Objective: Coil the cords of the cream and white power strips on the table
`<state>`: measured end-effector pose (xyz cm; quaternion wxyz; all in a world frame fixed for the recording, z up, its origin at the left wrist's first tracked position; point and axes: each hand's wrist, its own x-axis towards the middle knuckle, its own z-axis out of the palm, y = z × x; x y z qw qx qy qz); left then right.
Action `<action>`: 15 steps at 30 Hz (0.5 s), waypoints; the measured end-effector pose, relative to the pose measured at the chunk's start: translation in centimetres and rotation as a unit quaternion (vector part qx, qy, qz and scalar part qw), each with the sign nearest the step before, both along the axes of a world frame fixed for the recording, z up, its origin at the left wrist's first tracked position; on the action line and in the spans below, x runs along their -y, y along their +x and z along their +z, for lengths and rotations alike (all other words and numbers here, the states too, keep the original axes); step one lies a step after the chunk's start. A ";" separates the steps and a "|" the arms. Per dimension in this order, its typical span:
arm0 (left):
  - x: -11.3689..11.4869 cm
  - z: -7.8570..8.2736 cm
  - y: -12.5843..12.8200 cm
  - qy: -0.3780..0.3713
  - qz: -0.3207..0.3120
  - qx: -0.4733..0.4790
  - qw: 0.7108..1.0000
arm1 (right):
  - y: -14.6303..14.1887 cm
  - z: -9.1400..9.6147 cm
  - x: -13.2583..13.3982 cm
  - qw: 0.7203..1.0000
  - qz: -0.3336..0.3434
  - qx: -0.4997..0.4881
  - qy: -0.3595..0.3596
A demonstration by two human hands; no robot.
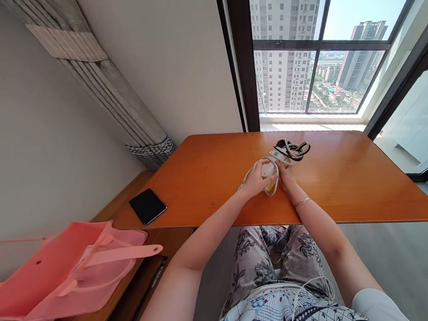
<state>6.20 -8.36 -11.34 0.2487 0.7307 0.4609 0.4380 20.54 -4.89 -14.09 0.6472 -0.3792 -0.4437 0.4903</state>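
Observation:
Over the middle of the wooden table, I hold what looks like a white power strip (268, 170) with a pale cord looped round it. My left hand (256, 180) is closed on its near left end, thumb and fingers on either side. My right hand (286, 175) grips the right side, its fingertips partly hidden behind the strip. At the far end a bundle of black and pale cable (298, 150) lies in loops. A small yellowish patch shows under the strip near my left thumb.
The wooden table (205, 179) reaches toward a window (313, 79). A black phone (147, 206) lies at its left front corner. Lower left, a pink felt bag (88, 269) rests on a wooden cabinet. A tied grey curtain (129, 103) hangs at the left wall.

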 end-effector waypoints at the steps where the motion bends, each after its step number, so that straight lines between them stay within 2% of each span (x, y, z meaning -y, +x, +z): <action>1: 0.1 0.0 0.6 0.000 0.027 0.000 1.000 | 0.0 0.0 -0.1 1.000 -0.027 -0.007 0.007; 3: 0.1 -0.1 1.4 -0.004 0.063 0.018 0.998 | 0.2 -0.1 -0.3 0.997 -0.079 -0.011 0.016; 6: -0.7 -0.1 1.3 -0.002 0.075 0.062 0.995 | 0.9 0.0 -0.6 0.992 -0.125 0.018 0.009; 8: -1.6 0.1 0.3 0.006 0.091 0.075 0.993 | 1.3 0.1 -0.6 0.989 -0.145 0.038 0.013; 12: -3.2 1.7 -2.5 0.030 0.199 0.066 0.977 | 1.6 0.4 -0.5 0.982 -0.170 0.084 0.011; 13: -3.5 2.3 -2.8 0.044 0.204 0.065 0.976 | 1.5 0.4 -0.4 0.982 -0.166 0.089 0.013; 15: -4.0 3.5 -2.8 0.064 0.153 0.058 0.984 | 1.3 0.5 -0.2 0.985 -0.142 0.095 0.032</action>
